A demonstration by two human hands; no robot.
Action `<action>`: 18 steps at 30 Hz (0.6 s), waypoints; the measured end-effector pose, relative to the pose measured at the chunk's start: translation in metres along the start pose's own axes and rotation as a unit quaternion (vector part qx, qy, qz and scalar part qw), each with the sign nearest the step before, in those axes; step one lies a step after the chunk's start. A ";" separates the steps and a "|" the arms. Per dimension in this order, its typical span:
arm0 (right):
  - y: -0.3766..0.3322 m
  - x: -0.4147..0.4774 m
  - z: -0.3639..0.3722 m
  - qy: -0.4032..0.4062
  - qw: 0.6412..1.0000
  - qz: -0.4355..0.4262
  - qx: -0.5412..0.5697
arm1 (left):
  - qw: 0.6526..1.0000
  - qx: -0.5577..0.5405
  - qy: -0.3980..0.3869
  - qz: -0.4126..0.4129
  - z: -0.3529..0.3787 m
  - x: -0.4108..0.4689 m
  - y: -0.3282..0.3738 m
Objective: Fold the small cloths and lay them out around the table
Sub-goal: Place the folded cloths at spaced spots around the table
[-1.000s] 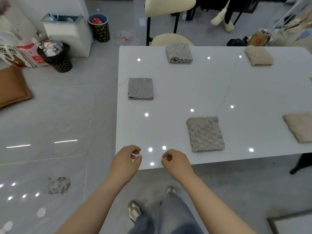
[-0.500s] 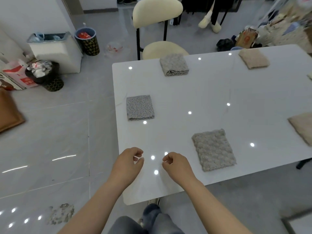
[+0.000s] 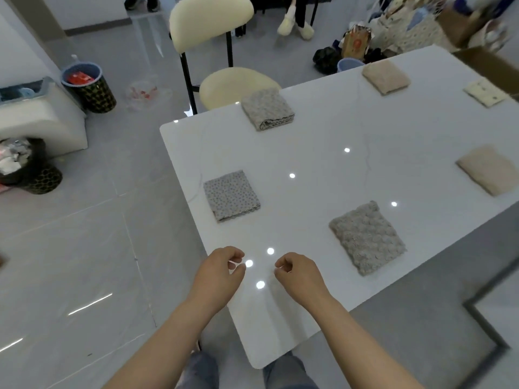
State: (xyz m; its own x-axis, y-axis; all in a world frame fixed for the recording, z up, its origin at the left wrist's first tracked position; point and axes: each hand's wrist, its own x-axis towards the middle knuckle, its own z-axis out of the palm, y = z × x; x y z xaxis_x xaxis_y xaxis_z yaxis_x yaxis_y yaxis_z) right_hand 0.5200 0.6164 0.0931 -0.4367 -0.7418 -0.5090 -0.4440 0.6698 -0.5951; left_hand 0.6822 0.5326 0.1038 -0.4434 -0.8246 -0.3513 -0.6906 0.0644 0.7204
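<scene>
Several folded small cloths lie spread over the white table (image 3: 323, 169). A grey knobbly cloth (image 3: 367, 237) is nearest, just right of my hands. A grey dotted cloth (image 3: 230, 195) lies by the left edge, another grey cloth (image 3: 267, 108) by the far edge. Beige cloths lie far right (image 3: 385, 76) and at the right edge (image 3: 490, 169); a cream cloth (image 3: 486, 92) sits beyond. My left hand (image 3: 217, 276) and right hand (image 3: 299, 276) hover over the near corner, fingers curled, holding nothing.
A cream chair (image 3: 222, 68) stands at the table's far side. Two patterned bins (image 3: 90, 87) (image 3: 28, 167) and a white box (image 3: 39, 116) stand on the floor at left. Bags and a cardboard box (image 3: 488, 66) crowd the far right. Someone's feet (image 3: 295, 26) show at the back.
My view has shifted left and closer to the table's near corner, so the table appears rotated. Both hands keep the same curled pose over the corner. The cloths lie as before.
</scene>
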 end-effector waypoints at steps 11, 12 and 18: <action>-0.061 -0.019 0.074 0.065 0.991 0.083 0.085 | 0.994 0.049 -0.079 0.060 -0.086 0.030 -0.057; -0.063 -0.018 0.075 0.068 0.990 0.088 0.086 | 0.993 0.048 -0.084 0.062 -0.088 0.033 -0.057; -0.077 0.009 0.066 0.089 0.987 0.098 0.094 | 0.991 0.054 -0.103 0.072 -0.101 0.069 -0.042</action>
State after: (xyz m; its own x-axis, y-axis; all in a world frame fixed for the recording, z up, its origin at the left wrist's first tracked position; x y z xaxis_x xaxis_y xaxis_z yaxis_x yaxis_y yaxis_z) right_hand 0.6020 0.5560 0.0928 -0.6379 -0.5698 -0.5182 -0.1919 0.7692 -0.6095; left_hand 0.7380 0.4160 0.1094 -0.6409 -0.6713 -0.3722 -0.6638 0.2413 0.7079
